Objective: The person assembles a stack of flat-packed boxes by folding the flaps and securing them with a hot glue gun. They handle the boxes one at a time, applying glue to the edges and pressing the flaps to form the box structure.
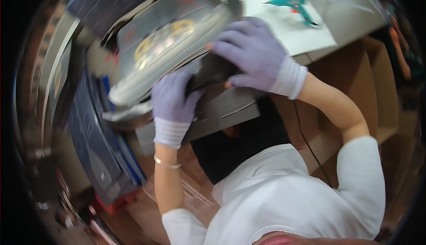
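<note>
A large grey and black bag-like piece [146, 74] with a pale padded edge lies tilted on the table in front of me, partly blurred. Its grey face carries a yellow and silver printed emblem under a shiny surface. My left hand [173, 94], in a purple knit glove, has its fingers bent over the near edge of this piece. On its right end my right hand [253, 51], gloved the same way, curls around a dark part. The palms and some fingertips are hidden.
Beyond my right hand, a teal glue gun [295, 5] rests on a white sheet [317, 40]. An open cardboard box [350, 76] stands at the right, with a black cable [304, 134] hanging nearby. Dark blue flat pieces [95, 143] are stacked at the left.
</note>
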`<state>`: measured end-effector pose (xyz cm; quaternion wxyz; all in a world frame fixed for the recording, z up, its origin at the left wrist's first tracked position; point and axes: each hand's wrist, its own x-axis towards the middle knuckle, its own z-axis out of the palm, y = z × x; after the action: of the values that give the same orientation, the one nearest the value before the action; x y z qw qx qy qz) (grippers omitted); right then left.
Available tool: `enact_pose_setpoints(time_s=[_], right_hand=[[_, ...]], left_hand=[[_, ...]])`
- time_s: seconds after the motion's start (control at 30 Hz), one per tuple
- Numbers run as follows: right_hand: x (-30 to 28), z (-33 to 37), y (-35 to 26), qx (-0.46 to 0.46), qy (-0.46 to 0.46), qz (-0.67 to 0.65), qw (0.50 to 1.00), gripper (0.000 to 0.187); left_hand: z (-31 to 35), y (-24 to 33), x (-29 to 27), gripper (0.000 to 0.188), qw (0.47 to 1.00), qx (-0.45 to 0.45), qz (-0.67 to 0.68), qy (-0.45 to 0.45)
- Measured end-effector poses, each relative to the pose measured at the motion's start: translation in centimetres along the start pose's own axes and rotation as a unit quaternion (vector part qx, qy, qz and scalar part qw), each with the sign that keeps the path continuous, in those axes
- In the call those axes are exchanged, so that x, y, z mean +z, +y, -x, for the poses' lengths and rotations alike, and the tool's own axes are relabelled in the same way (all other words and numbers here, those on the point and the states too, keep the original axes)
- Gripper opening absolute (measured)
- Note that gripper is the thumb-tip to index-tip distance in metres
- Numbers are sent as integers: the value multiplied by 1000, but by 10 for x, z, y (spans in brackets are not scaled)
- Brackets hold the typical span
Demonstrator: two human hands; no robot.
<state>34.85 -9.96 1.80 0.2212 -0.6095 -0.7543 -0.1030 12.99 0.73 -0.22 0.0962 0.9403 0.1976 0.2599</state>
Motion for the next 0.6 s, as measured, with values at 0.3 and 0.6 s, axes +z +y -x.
enact_pose_setpoints(time_s=[0.3, 0.6], right_hand=[[19, -11, -2, -1, -113, -47, 992, 51], [7, -13, 7, -38, -21, -25, 999, 46]], left_hand=[[10, -7, -1, 40, 998, -3, -39, -48], [-9, 17, 21, 37, 997, -26, -60, -47]])
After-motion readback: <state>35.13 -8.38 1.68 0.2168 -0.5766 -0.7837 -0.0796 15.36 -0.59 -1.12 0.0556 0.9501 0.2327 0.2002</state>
